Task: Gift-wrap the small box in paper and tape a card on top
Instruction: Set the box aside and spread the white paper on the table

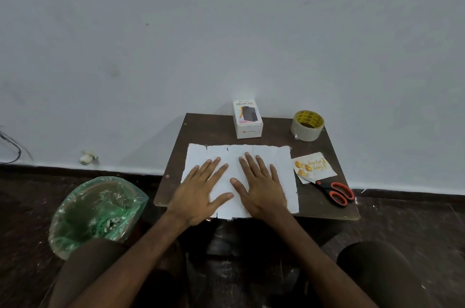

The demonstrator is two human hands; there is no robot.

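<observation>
A sheet of white wrapping paper (pixel 276 156) lies flat on the small dark table (pixel 208 129). My left hand (pixel 201 189) and my right hand (pixel 259 181) both press flat on it, fingers spread. The small white box (pixel 247 118) stands upright at the table's back edge, behind the paper. A roll of clear tape (pixel 307 126) stands at the back right. The greeting card (pixel 314 166) lies right of the paper, partly over the orange-handled scissors (pixel 337 192).
A bin lined with a green bag (pixel 98 212) stands on the floor left of the table. The table is pushed against a pale wall. My knees show at the bottom left and right.
</observation>
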